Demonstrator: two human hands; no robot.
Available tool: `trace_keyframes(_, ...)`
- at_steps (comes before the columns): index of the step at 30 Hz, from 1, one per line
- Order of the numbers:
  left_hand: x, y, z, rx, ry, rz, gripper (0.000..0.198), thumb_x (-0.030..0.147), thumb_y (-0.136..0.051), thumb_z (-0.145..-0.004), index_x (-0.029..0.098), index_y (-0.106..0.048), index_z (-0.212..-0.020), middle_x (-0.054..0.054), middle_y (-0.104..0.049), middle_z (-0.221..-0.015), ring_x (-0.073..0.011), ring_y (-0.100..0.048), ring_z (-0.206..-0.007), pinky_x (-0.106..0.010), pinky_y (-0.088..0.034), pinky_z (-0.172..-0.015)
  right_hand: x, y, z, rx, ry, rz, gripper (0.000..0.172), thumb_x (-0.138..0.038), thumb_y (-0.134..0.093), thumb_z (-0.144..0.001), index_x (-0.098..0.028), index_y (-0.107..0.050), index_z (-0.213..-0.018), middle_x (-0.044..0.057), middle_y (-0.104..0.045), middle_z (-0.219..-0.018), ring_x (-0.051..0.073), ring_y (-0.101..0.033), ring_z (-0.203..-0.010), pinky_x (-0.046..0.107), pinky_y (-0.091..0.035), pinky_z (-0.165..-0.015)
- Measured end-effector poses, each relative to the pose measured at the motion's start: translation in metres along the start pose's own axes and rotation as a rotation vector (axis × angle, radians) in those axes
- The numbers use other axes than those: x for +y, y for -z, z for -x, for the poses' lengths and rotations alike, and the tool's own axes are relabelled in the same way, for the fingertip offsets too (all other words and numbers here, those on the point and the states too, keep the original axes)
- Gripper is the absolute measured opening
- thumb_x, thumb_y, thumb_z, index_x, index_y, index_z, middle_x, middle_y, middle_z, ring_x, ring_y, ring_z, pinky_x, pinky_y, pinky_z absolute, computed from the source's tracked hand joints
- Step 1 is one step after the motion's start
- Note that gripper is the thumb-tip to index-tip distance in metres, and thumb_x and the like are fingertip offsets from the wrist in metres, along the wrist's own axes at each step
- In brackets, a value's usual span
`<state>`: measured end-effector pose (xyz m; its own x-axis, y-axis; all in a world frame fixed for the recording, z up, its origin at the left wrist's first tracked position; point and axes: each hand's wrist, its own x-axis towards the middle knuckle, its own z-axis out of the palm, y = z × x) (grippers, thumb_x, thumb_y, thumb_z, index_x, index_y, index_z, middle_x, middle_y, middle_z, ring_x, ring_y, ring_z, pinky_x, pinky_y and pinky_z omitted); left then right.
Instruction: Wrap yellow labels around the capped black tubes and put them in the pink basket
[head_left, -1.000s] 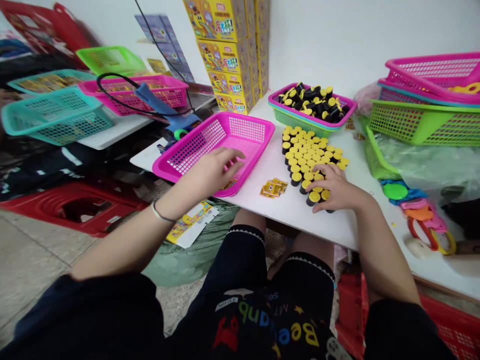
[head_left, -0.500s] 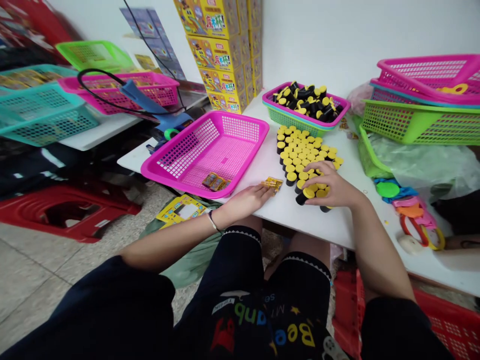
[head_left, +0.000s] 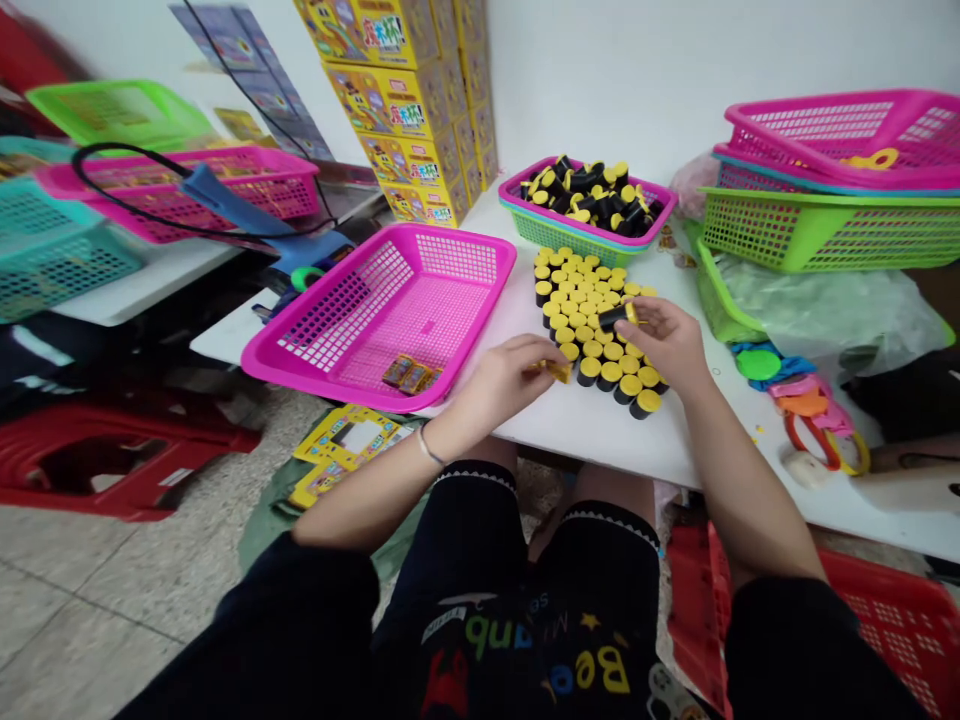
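My left hand (head_left: 514,372) is closed on a small yellow printed packet (head_left: 559,372), most of which the fingers hide. In my right hand (head_left: 670,338) a small black cup with a yellow lid (head_left: 615,318) lies tilted on its side between the fingertips, just above the others. Below both hands, several black cups with yellow lids (head_left: 589,297) stand upright in a tight cluster on the white table (head_left: 517,412). To the left, a pink basket (head_left: 367,400) holds a few small printed packets (head_left: 409,374) in its near corner.
Behind the cluster, a pink-rimmed basket (head_left: 511,192) is heaped with more black cups. Stacked yellow boxes (head_left: 397,115) rise at the back left. A blue-handled tool (head_left: 247,215) with a cord lies left of the pink basket. Stacked baskets (head_left: 810,230) and coloured rings (head_left: 814,405) are on the right.
My right hand has lifted a cup from the cluster and tipped it sideways. My left hand has picked up the packet from the table and moved nearer the cups. The view has shifted slightly.
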<state>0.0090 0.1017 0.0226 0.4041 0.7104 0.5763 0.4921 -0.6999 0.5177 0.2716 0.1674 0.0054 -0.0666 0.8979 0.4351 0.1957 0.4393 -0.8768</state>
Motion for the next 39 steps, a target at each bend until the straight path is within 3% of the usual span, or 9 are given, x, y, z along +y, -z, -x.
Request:
trace_keyframes(2, 0.000, -0.015, -0.031, 0.047, 0.038, 0.101, 0.009, 0.025, -0.069, -0.090, 0.017, -0.074, -0.090, -0.004, -0.076, -0.092, -0.0121, -0.071, -0.085, -0.021, -0.056, -0.075, 0.007, 0.000, -0.003, 0.147, -0.087, -0.055, 0.058, -0.059, -0.085, -0.068, -0.027, -0.069, -0.114, 0.004, -0.071, -0.102, 0.021, -0.070, -0.087, 0.042, -0.062, -0.084)
trace_keyframes(5, -0.013, -0.040, -0.077, 0.065, 0.153, 0.185, 0.027, 0.041, -0.065, -0.094, 0.016, -0.074, -0.097, -0.002, -0.074, -0.079, -0.0107, -0.067, -0.069, -0.020, -0.051, -0.064, 0.015, 0.001, -0.007, 0.276, -0.133, -0.071, 0.063, -0.061, -0.084, -0.067, -0.026, -0.069, -0.118, 0.003, -0.069, -0.104, 0.018, -0.071, -0.080, 0.041, -0.062, -0.084)
trace_keyframes(9, -0.035, -0.063, -0.109, -0.063, 0.103, 0.048, 0.042, 0.045, -0.047, -0.104, 0.015, -0.075, -0.099, -0.004, -0.076, -0.084, -0.0149, -0.070, -0.078, -0.025, -0.051, -0.070, 0.024, 0.006, -0.015, 0.370, -0.167, -0.159, 0.059, -0.059, -0.085, -0.066, -0.024, -0.072, -0.111, 0.003, -0.071, -0.108, 0.018, -0.073, -0.085, 0.039, -0.062, -0.089)
trace_keyframes(13, -0.045, -0.068, -0.100, -0.166, -0.040, -0.220, 0.040, 0.041, -0.045, -0.105, 0.017, -0.072, -0.120, -0.010, -0.076, -0.115, -0.0212, -0.068, -0.110, -0.030, -0.052, -0.088, 0.024, 0.013, -0.019, 0.373, -0.160, -0.262, 0.050, -0.061, -0.081, -0.069, -0.025, -0.071, -0.103, 0.001, -0.074, -0.097, 0.017, -0.072, -0.080, 0.036, -0.063, -0.083)
trace_keyframes(16, -0.046, -0.066, -0.089, -0.163, -0.054, -0.304, 0.043, 0.040, -0.043, -0.105, 0.018, -0.064, -0.135, -0.011, -0.074, -0.123, -0.0219, -0.066, -0.115, -0.031, -0.052, -0.090, 0.016, 0.016, -0.017, 0.291, -0.140, -0.256, 0.044, -0.065, -0.074, -0.077, -0.026, -0.071, -0.096, 0.001, -0.073, -0.085, 0.017, -0.071, -0.075, 0.033, -0.062, -0.071)
trace_keyframes(22, -0.047, -0.070, -0.086, -0.102, 0.014, -0.275, 0.045, 0.038, -0.040, -0.107, 0.022, -0.055, -0.146, -0.009, -0.075, -0.116, -0.0187, -0.067, -0.109, -0.027, -0.051, -0.084, 0.001, 0.008, -0.010, 0.200, -0.154, -0.200, 0.044, -0.066, -0.077, -0.074, -0.025, -0.072, -0.087, -0.002, -0.066, -0.064, 0.015, -0.063, -0.057, 0.028, -0.053, -0.050)
trace_keyframes(27, -0.055, -0.073, -0.084, -0.055, -0.029, -0.224, 0.046, 0.038, -0.038, -0.107, 0.025, -0.051, -0.150, -0.005, -0.076, -0.101, -0.0164, -0.068, -0.099, -0.026, -0.050, -0.082, -0.003, 0.006, -0.008, 0.137, -0.183, -0.236, 0.044, -0.063, -0.083, -0.070, -0.023, -0.072, -0.082, -0.004, -0.063, -0.058, 0.009, -0.052, -0.044, 0.024, -0.044, -0.041)
trace_keyframes(33, -0.053, -0.072, -0.086, -0.146, -0.124, 0.088, 0.051, 0.038, -0.045, -0.105, 0.021, -0.046, -0.153, -0.006, -0.074, -0.116, -0.0163, -0.068, -0.105, -0.028, -0.052, -0.094, -0.008, 0.005, -0.006, 0.079, -0.207, -0.218, 0.049, -0.059, -0.090, -0.061, -0.022, -0.072, -0.088, -0.003, -0.069, -0.067, 0.011, -0.063, -0.057, 0.026, -0.054, -0.053)
trace_keyframes(39, -0.048, -0.069, -0.083, -0.129, -0.102, 0.325, 0.082, 0.040, -0.062, -0.095, 0.023, -0.019, -0.163, -0.013, -0.062, -0.144, -0.0184, -0.069, -0.113, -0.031, -0.053, -0.101, -0.015, 0.008, -0.002, -0.047, -0.167, -0.175, 0.048, -0.044, -0.095, -0.056, -0.024, -0.073, -0.094, -0.001, -0.075, -0.088, 0.014, -0.071, -0.079, 0.031, -0.062, -0.080)
